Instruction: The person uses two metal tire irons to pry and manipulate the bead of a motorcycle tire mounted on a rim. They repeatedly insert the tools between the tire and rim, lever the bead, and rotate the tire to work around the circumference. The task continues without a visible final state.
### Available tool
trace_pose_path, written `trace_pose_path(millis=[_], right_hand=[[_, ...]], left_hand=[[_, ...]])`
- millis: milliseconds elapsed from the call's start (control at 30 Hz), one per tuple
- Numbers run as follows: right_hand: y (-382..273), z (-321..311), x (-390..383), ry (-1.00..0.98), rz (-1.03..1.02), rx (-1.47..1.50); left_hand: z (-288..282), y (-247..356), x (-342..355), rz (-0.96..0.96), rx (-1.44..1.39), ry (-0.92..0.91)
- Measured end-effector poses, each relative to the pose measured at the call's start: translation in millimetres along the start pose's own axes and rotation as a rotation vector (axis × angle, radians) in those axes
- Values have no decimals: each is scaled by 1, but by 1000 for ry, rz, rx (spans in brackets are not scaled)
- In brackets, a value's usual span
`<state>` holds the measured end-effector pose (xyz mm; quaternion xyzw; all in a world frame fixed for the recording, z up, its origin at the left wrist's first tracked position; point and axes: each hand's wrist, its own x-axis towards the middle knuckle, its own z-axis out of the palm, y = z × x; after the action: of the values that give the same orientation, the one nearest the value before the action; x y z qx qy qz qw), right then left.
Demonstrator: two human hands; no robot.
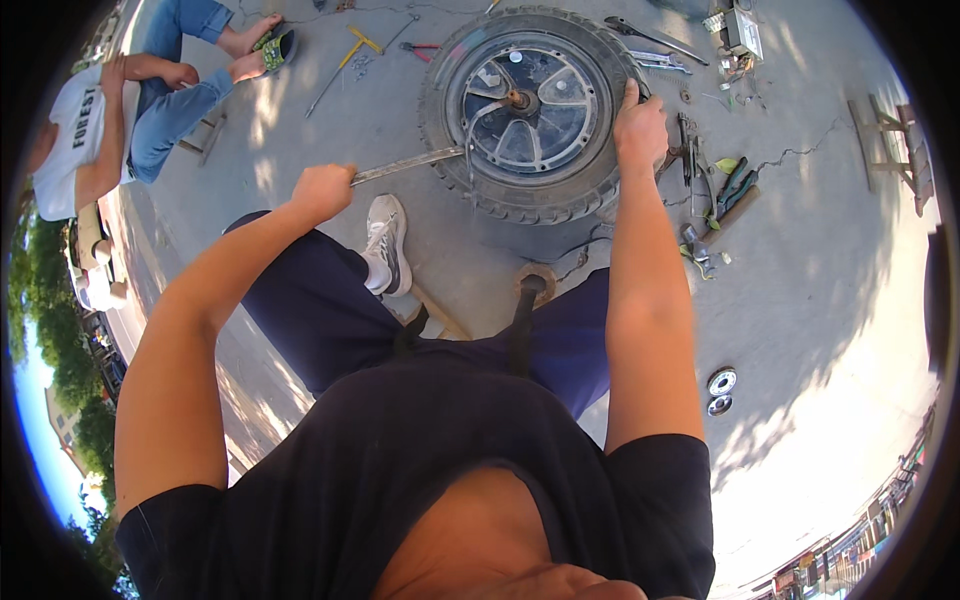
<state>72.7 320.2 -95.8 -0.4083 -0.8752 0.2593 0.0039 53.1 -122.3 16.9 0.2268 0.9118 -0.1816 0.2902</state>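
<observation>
A wheel with a black rubber tire (440, 120) lies flat on the ground in front of me, its dark spoked hub (520, 145) facing up with an axle and a cable at the centre. My left hand (325, 192) is closed around one end of a flat metal tire lever (408, 166). The lever's far end reaches the near left part of the wheel, by the rim; whether it sits under the tire's edge I cannot tell. At the wheel's right side, my right hand (640, 132) is closed on the tire's outer edge, its fingertips partly hidden.
Right of the wheel lie pliers (738, 185), a hammer (697, 240) and wrenches (662, 62). Two round metal parts (721, 381) rest farther right, a wooden stool (888, 145) beyond. A yellow-handled T-wrench (350, 55) lies far left, near a seated person (120, 120).
</observation>
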Motion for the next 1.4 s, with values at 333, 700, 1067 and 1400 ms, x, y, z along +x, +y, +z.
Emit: trace_pose_path(millis=[333,700,1067,1400], right_hand=[[1,2,2,-10,31,0],[3,-1,-2,-12,11,3],[7,3,3,7,-1,8],[9,9,3,59,-40,-19]], left_hand=[[-18,4,-5,36,8,23],[0,1,-1,45,9,33],[-25,9,-3,32,15,-2],[-46,60,-39,-241,-654,-423]])
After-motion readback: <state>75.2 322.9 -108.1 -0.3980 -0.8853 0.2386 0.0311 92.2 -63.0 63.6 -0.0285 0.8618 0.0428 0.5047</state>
